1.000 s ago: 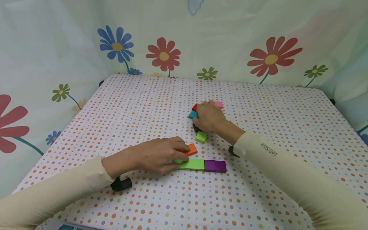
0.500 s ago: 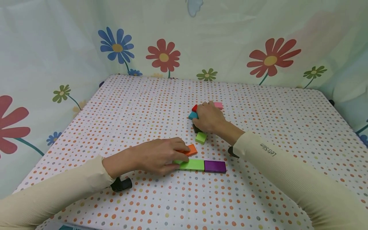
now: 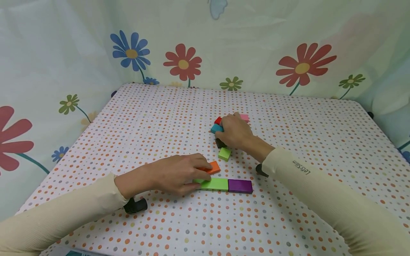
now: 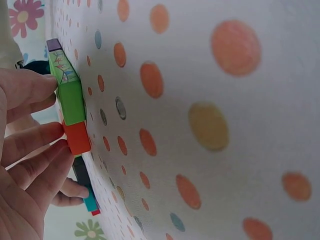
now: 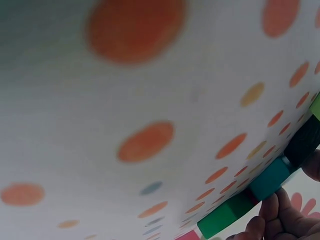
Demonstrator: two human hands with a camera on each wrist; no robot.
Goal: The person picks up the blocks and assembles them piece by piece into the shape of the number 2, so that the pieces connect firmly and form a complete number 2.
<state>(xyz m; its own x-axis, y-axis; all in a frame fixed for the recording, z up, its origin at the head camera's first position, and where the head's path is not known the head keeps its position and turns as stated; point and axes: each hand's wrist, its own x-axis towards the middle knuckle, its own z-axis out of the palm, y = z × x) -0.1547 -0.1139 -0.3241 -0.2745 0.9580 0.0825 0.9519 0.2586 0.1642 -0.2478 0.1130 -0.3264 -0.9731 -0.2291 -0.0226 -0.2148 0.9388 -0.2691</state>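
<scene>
My left hand (image 3: pixel 179 174) rests on the near blocks with thumb and fingers extended. Its thumb and a finger touch a light green block (image 3: pixel 218 184), while other fingertips reach an orange block (image 4: pixel 77 137) beside it. A purple block (image 3: pixel 240 186) abuts the green one's right end. Farther back, my right hand (image 3: pixel 237 131) has its fingers curled at a teal block (image 5: pixel 271 180), thumb beside a black block (image 3: pixel 220 143). A dark green block (image 5: pixel 227 217) adjoins the teal one; in the head view the hand hides it. A red block (image 3: pixel 218 121) shows behind.
Between the hands lies a small lime block (image 3: pixel 224 154), close to the black one. A pink block (image 3: pixel 245 117) sits beyond the right knuckles. The tabletop (image 3: pixel 304 121) wears a dotted cloth, with flowered curtains around it. A black wrist camera (image 3: pixel 136 206) hangs below the left wrist.
The right hand has shifted very slightly and uncovers a little more of the teal and black blocks. The left hand and near blocks stay put.
</scene>
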